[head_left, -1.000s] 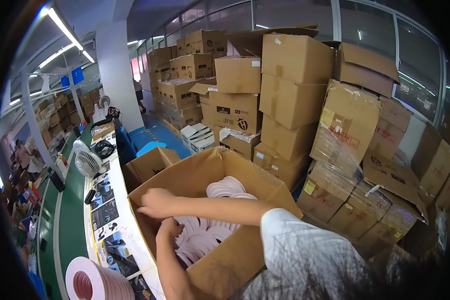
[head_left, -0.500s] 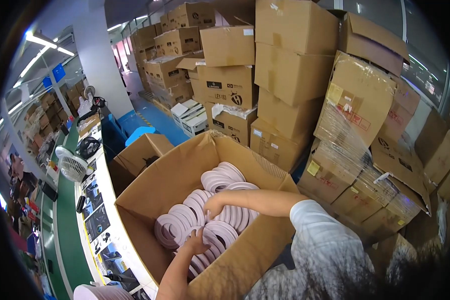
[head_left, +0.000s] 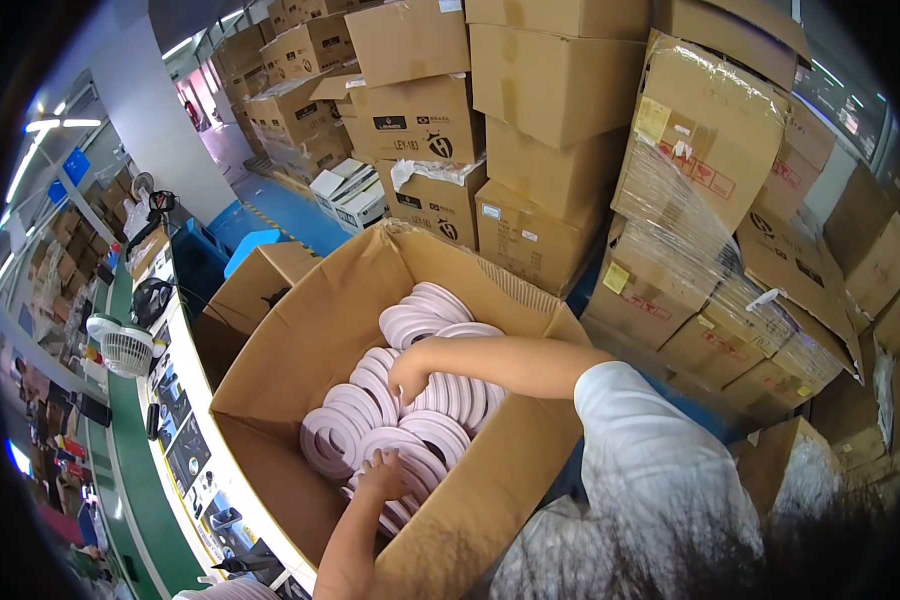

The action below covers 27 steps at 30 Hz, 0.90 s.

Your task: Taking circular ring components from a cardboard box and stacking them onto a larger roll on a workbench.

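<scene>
large open brown cardboard box (head_left: 300, 330): pale pink flat foam rings (head_left: 425, 400), stacked mid-box. left hand (head_left: 383, 475), right hand (head_left: 407, 375) on rings; finger spread cannot be told.

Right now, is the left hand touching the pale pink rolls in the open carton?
Touching. The head view shows the left hand spread flat on the pale pink rolls, fingers pressed against the nearest roll with no gap visible.
</scene>
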{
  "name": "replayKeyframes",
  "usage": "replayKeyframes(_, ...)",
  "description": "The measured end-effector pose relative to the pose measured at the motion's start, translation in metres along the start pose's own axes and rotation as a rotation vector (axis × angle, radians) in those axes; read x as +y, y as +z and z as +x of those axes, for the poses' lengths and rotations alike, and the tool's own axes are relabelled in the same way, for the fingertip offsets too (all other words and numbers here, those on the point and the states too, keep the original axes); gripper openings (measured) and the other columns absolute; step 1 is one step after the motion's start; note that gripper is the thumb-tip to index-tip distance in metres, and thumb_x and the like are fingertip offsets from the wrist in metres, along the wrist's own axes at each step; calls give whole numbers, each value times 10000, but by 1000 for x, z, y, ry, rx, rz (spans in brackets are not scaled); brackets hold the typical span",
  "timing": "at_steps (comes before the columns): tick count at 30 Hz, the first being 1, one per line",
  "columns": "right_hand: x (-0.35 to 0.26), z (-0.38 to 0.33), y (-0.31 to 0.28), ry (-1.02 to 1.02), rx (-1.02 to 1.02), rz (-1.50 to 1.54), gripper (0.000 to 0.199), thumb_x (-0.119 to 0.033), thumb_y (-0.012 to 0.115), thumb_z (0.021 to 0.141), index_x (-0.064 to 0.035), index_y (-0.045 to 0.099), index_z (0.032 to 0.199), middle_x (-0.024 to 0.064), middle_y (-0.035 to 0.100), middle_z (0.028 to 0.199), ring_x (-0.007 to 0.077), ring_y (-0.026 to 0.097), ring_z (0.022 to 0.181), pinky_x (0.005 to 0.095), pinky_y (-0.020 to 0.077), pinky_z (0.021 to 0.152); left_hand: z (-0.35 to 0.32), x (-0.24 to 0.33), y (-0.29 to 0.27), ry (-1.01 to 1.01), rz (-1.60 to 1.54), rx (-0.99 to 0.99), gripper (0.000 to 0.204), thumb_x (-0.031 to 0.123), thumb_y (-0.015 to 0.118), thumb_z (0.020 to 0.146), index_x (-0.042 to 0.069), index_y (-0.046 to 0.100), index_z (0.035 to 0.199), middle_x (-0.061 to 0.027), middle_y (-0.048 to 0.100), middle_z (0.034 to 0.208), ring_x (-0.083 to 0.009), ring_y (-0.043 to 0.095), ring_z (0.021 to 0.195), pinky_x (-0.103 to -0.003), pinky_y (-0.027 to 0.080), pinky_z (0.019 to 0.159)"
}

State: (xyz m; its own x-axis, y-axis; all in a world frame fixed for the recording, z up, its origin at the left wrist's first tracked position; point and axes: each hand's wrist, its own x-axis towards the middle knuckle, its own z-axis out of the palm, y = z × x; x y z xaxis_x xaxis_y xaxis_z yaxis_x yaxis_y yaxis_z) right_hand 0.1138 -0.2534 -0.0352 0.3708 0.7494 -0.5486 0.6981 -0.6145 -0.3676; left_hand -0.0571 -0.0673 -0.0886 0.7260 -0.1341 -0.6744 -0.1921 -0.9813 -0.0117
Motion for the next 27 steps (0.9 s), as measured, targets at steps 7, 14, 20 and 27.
replayKeyframes(7, -18, -14, -14, 43, -67, 30, 506, -370, 606, 800, -67, 593, 1204, 159, 673, 988, 275, 646, 878, 397, 492, 773, 9, -21, 20, -317, -144, 97, 1117, 500, 705, 703, -76, 83, 1429, -287, 254, 1450, -479, 376, 1263, -434, 391, 1017)
replayKeyframes(14, -9, -5, -11, -1, 0, -9, 508, -376, 607, 801, -61, 600, 1199, 156, 674, 991, 279, 645, 884, 394, 491, 790, -8, -20, -2, -321, -180, -48, 959, 493, 616, 744, -38, 190, 1419, -245, 497, 1294, -402, 430, 1249, -421, 413, 985)
replayKeyframes(20, 1, -33, -10, 95, -35, 75, 495, -377, 607, 806, -66, 607, 1191, 156, 676, 982, 280, 645, 884, 389, 490, 800, 20, -25, 1, -565, -390, 23, 863, 440, 595, 776, 99, 178, 1450, -251, 318, 1415, -382, 460, 1217, -444, 399, 1004)
replayKeyframes(27, -4, -10, -12, 24, 5, 17, 498, -371, 616, 799, -75, 602, 1199, 159, 680, 972, 261, 658, 851, 382, 499, 777, 150, -128, 152, -519, -557, -109, 982, 296, 646, 797, 155, -61, 1465, -275, 312, 1400, -371, 555, 1084, -439, 532, 799)
